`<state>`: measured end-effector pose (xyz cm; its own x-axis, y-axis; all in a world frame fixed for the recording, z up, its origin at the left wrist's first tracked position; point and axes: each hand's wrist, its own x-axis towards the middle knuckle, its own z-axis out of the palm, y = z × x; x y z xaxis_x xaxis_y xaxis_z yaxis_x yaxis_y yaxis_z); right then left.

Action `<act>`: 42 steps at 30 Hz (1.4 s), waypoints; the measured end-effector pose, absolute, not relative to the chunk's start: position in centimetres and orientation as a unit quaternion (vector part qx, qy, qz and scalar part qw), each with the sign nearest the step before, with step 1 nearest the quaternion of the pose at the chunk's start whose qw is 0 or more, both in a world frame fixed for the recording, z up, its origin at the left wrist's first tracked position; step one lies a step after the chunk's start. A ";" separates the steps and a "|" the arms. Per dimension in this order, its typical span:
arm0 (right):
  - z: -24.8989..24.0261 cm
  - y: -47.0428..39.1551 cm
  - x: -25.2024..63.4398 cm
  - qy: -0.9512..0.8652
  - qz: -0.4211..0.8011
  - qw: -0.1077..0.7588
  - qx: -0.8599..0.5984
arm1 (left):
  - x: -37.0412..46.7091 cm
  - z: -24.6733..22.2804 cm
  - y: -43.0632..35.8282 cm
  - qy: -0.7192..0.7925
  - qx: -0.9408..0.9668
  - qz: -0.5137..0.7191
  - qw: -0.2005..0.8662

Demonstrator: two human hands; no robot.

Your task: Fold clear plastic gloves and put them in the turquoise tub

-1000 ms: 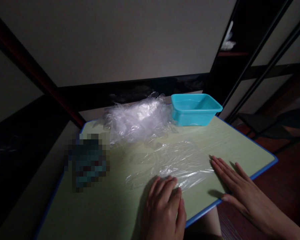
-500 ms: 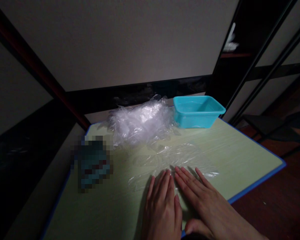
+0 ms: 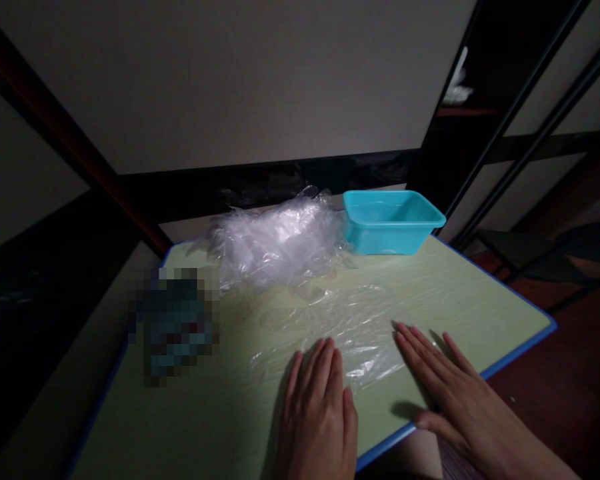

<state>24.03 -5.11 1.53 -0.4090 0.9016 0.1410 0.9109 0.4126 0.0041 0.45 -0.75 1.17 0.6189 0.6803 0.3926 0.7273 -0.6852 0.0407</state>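
Observation:
A thin, clear plastic bag [image 3: 350,320] lies spread out on the pale green table [image 3: 215,420]. My left hand [image 3: 317,407] rests flat on its near edge, fingers stretched forward. Off the bag's right side is my right hand [image 3: 447,383], with its fingers extended and the thumb held apart; whether the fingertips touch the plastic I cannot tell. Neither hand holds anything. Behind the flat bag sits a crumpled heap of similar clear plastic [image 3: 280,243].
A turquoise plastic basin [image 3: 393,223] stands at the back right, beside the heap. To the left lies a pixelated item [image 3: 175,327] whose kind is hidden. Blue trim [image 3: 517,343] runs along the table's edge. Cabinet doors [image 3: 270,80] rise behind, and a dark chair [image 3: 545,257] is at right.
My right hand has slid to the right, away from my left hand, across the plastic. My left hand stays on the near part of the bag. The view has shifted slightly.

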 end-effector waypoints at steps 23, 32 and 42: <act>3.8 -2.3 25.3 -0.808 0.081 0.194 -0.551 | 0.8 1.3 -1.2 -0.252 -0.939 -0.233 0.002; 5.6 8.9 19.2 -0.768 0.308 0.318 -0.463 | -0.8 3.5 -0.5 -0.324 -0.912 -0.248 0.033; 3.2 12.4 17.4 -0.715 0.394 0.358 -0.453 | -2.2 2.4 0.5 -0.370 -0.889 -0.265 0.048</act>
<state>17.41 12.38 3.18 -0.3336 0.9299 0.1546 0.3665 0.2790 -0.8876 -2.19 0.46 2.45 0.5853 0.6327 0.5071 0.6832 -0.7216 0.1118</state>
